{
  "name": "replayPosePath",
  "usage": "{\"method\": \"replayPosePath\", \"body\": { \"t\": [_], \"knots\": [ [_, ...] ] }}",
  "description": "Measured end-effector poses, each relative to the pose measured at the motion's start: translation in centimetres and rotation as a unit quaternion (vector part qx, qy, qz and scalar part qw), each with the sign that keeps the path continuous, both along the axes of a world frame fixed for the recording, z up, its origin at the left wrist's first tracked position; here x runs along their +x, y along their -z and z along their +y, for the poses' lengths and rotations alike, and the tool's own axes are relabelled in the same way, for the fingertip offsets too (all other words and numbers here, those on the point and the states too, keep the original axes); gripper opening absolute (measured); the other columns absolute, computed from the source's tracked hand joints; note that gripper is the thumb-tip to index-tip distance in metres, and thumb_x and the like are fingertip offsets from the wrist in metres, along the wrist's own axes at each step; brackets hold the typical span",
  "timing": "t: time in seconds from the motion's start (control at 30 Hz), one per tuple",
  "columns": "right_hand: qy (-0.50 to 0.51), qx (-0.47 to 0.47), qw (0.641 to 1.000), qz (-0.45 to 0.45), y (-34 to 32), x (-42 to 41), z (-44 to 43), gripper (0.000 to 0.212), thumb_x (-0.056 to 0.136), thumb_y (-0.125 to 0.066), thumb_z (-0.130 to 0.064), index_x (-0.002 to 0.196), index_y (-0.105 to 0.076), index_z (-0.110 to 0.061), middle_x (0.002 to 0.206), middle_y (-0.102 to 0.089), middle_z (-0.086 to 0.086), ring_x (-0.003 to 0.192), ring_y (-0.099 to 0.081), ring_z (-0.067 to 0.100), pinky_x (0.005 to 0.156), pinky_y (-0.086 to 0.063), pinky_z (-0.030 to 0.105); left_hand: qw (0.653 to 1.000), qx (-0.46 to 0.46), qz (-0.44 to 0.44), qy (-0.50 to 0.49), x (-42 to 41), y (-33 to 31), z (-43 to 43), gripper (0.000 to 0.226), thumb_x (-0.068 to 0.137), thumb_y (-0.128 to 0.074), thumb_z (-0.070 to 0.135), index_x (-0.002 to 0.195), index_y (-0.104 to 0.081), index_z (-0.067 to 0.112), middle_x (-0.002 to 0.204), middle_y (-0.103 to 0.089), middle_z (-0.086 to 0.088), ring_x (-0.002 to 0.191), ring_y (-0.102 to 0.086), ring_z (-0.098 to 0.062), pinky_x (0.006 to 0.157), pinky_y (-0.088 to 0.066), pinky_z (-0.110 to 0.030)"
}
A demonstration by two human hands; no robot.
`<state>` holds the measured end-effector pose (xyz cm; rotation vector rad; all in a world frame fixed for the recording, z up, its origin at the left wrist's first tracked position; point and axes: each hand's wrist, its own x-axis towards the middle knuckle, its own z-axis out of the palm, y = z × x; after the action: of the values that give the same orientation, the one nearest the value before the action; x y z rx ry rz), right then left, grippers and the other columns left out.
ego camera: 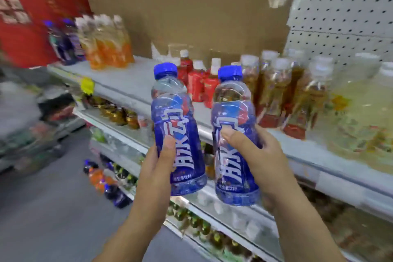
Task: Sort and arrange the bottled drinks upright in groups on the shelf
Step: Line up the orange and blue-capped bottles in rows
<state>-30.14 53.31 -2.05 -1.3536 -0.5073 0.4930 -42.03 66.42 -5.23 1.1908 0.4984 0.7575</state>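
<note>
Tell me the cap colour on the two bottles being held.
Blue, on both held bottles, seen clearly in the head view.

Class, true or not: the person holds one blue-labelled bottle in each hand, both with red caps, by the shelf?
No: the head view shows blue caps, not red. The left hand grips the left bottle, the right hand the right bottle, both blue-labelled, by the shelf.

Bare shelf (129, 83) lies open between orange bottles (110, 49) and red bottles (197, 83).
</note>
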Motion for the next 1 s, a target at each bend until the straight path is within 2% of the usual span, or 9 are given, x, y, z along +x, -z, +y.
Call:
{"method": "replayPosePath", "body": {
  "t": [0.1,0.33,0.43,0.5,0.6,0.7,0.77,0.9,1.0],
  "knots": [
    [-0.043,-0.013,0.999,0.007,0.0,-1.6,6.5,0.043,0.060,-0.081,-0.046,0.097,-0.076,-0.027,0.093,-0.078,0.004,0.086,-0.075,0.028,0.076,-0.062,0.043,0.997,-0.025,0.024,-0.067,-2.9,0.2,5.3,0.092,0.056,-0.069,0.080,0.128,-0.062,0.022,0.108,-0.077,-0.005,0.095,-0.074,-0.031,0.090,-0.055,-0.054],
    [-0.106,-0.028,0.994,-0.003,0.1,-2.7,22.2,0.042,0.066,-0.083,-0.042,0.098,-0.076,-0.017,0.092,-0.078,0.006,0.087,-0.075,0.031,0.077,-0.063,0.045,0.985,-0.026,0.035,-0.168,-7.1,1.2,18.2,0.084,0.066,-0.069,0.074,0.134,-0.058,0.027,0.124,-0.071,-0.002,0.100,-0.073,-0.028,0.092,-0.056,-0.047],
    [-0.117,-0.023,0.993,-0.024,0.2,-1.6,28.6,0.032,0.075,-0.082,-0.034,0.100,-0.074,-0.017,0.091,-0.078,0.004,0.083,-0.076,0.026,0.071,-0.064,0.039,0.986,-0.016,0.027,-0.167,-6.4,1.3,24.3,0.053,0.077,-0.061,0.054,0.121,-0.062,0.025,0.107,-0.077,-0.001,0.091,-0.075,-0.023,0.075,-0.059,-0.034],
    [-0.126,-0.020,0.991,-0.034,0.3,-0.5,32.9,0.029,0.077,-0.081,-0.033,0.101,-0.074,-0.017,0.089,-0.078,0.004,0.080,-0.076,0.023,0.065,-0.062,0.033,0.983,-0.011,0.031,-0.179,-5.2,1.4,28.5,0.044,0.079,-0.062,0.050,0.112,-0.063,0.021,0.087,-0.077,0.001,0.080,-0.075,-0.019,0.070,-0.057,-0.032],
    [-0.135,-0.019,0.990,-0.047,-0.1,1.4,39.6,0.030,0.076,-0.081,-0.035,0.100,-0.073,-0.019,0.089,-0.078,0.001,0.080,-0.076,0.020,0.067,-0.062,0.032,0.979,-0.012,0.017,-0.202,-3.2,1.3,35.2,0.032,0.083,-0.063,0.044,0.099,-0.061,0.016,0.061,-0.062,0.008,0.060,-0.067,-0.012,0.056,-0.053,-0.025],
    [-0.150,-0.003,0.987,-0.050,-0.6,3.1,46.3,0.028,0.078,-0.081,-0.033,0.101,-0.074,-0.017,0.090,-0.078,0.001,0.080,-0.076,0.019,0.066,-0.061,0.034,0.978,0.001,0.005,-0.208,-1.4,0.5,41.8,0.041,0.079,-0.066,0.042,0.109,-0.063,0.014,0.076,-0.071,0.004,0.079,-0.072,-0.017,0.072,-0.059,-0.032],
    [-0.158,0.011,0.986,-0.056,-0.9,4.1,50.7,0.028,0.080,-0.081,-0.029,0.104,-0.073,-0.016,0.091,-0.078,0.001,0.077,-0.075,0.014,0.061,-0.057,0.025,0.975,0.029,0.001,-0.222,-0.5,-0.1,46.1,0.046,0.082,-0.066,0.038,0.120,-0.062,0.012,0.089,-0.074,0.001,0.086,-0.070,-0.016,0.082,-0.059,-0.035],
    [-0.156,0.035,0.983,-0.092,-1.0,5.2,58.8,0.032,0.079,-0.084,-0.024,0.108,-0.072,-0.019,0.098,-0.078,-0.004,0.087,-0.074,0.010,0.068,-0.055,0.020,0.963,0.086,0.006,-0.254,0.6,-0.8,53.9,0.041,0.082,-0.067,0.038,0.117,-0.061,0.017,0.095,-0.073,-0.002,0.074,-0.067,-0.008,0.072,-0.056,-0.022],
    [-0.148,0.060,0.978,-0.131,-1.0,5.5,64.4,0.036,0.079,-0.084,-0.018,0.110,-0.069,-0.027,0.101,-0.076,-0.012,0.091,-0.070,0.001,0.072,-0.054,0.015,0.960,0.115,0.008,-0.257,1.5,-0.9,59.9,0.048,0.080,-0.068,0.040,0.121,-0.057,0.018,0.093,-0.073,0.007,0.073,-0.067,-0.008,0.073,-0.054,-0.025]
  ]
}}
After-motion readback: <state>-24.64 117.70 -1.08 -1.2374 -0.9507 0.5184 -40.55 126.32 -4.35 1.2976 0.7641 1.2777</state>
